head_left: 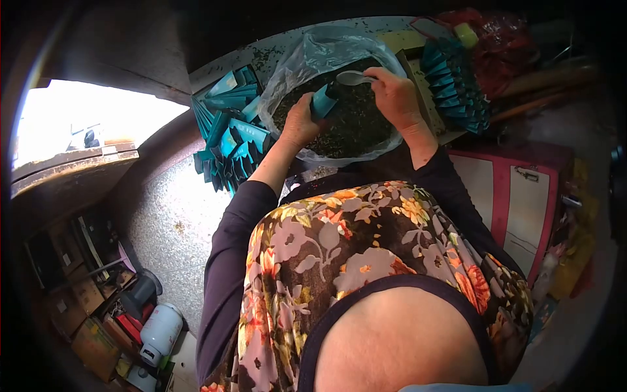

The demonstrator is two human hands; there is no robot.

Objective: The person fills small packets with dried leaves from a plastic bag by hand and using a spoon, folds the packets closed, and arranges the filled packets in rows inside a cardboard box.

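My left hand (301, 123) is closed around a small teal packet (324, 101), tilted with its upper end toward my right hand. Pinched in my right hand (396, 98) is a spoon (353, 78), its bowl beside the packet's upper end. Both are above a clear plastic bag (321, 49), spread wide and holding a mass of dark, loose dried leaves (356, 130). I cannot tell whether anything lies in the spoon. A heap of teal packets (238, 134) sits left of the bag, close to my left forearm.
More teal packets (454, 85) stand in a row at the right, near a red plastic bag (499, 42). A pink-edged white cabinet (529, 196) is by my right side. Boxes (95, 343) and a pale gas cylinder (161, 332) stand at lower left.
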